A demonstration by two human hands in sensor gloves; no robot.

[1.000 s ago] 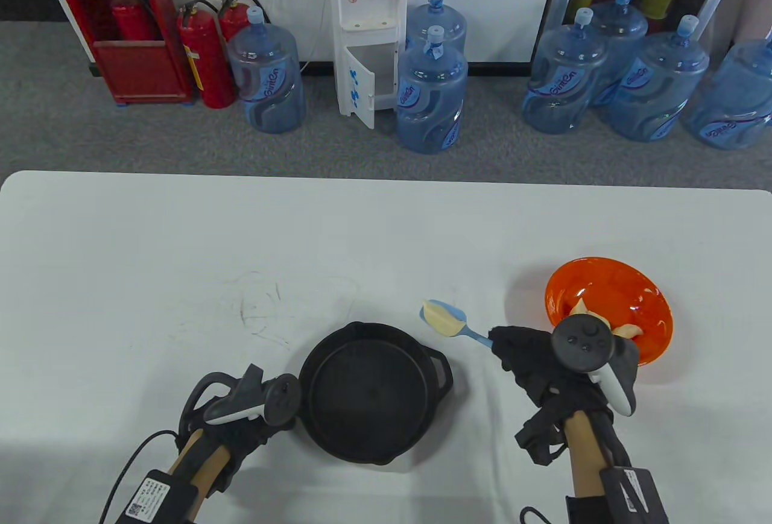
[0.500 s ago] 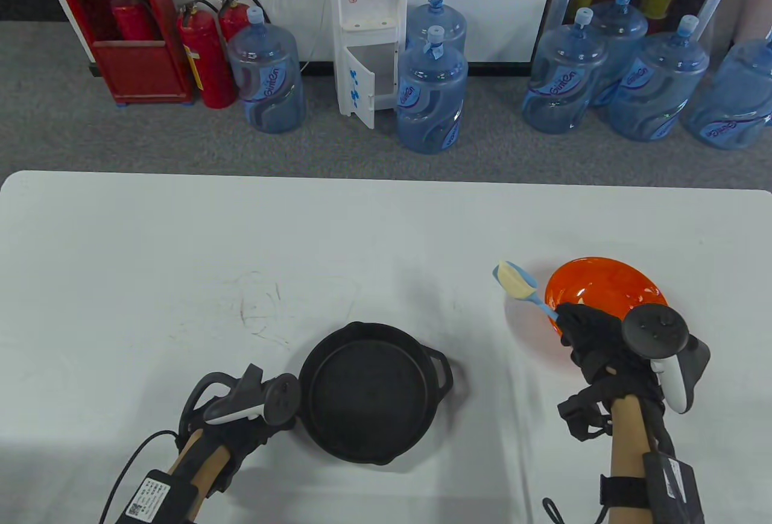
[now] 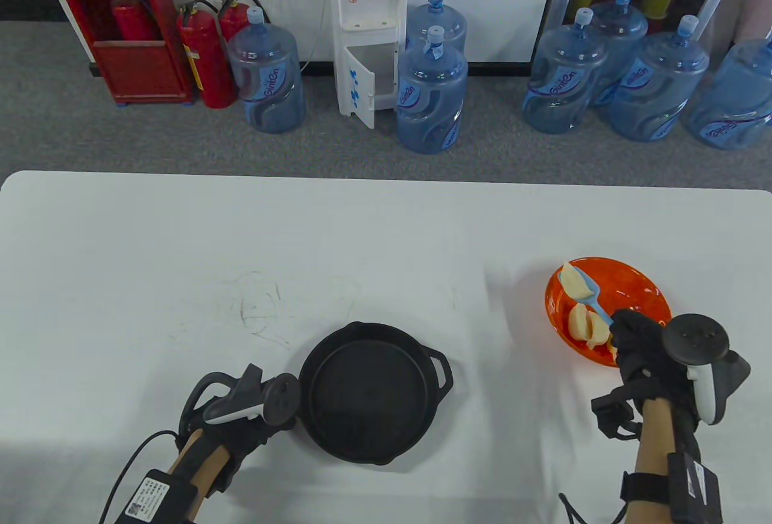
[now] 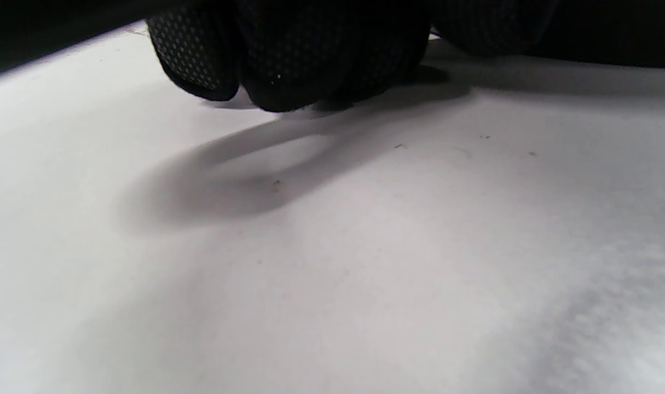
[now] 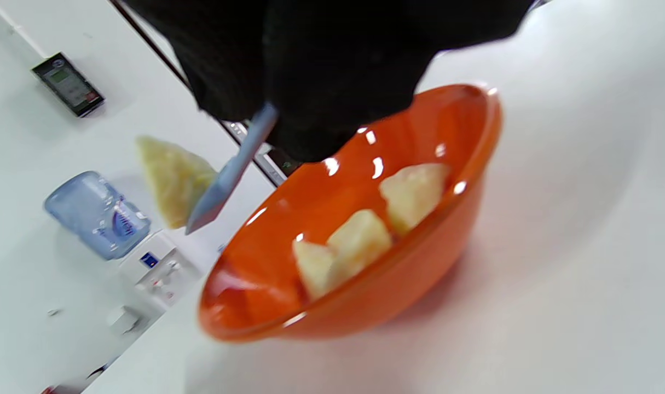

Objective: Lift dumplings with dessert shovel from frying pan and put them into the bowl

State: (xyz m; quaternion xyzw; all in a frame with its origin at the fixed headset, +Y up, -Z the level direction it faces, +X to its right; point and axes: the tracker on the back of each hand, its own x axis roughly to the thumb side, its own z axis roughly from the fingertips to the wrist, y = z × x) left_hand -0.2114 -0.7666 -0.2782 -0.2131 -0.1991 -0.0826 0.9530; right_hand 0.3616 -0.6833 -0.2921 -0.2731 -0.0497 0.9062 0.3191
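The black frying pan (image 3: 368,391) sits near the table's front edge with nothing in it. My left hand (image 3: 241,427) lies at its left side. Its fingers (image 4: 288,54) are curled on the tabletop, apparently round the pan's handle, which the tracker hides. My right hand (image 3: 624,331) pinches the blue dessert shovel (image 3: 599,305) by its handle. One pale dumpling (image 3: 575,286) lies on the blade, just above the left part of the orange bowl (image 3: 630,283). Other dumplings (image 3: 585,326) lie in the bowl. In the right wrist view the shovel (image 5: 228,175) and its dumpling (image 5: 171,178) hang beside the bowl (image 5: 392,295).
The white table (image 3: 181,258) has faint scuff marks (image 3: 259,307) left of centre. Beyond its far edge, on the floor, stand water bottles (image 3: 431,90), a dispenser (image 3: 368,29) and fire extinguishers (image 3: 205,59).
My right hand has carried the shovel and its dumpling rightward, from beside the pan to over the bowl. The left hand and the pan have stayed put.
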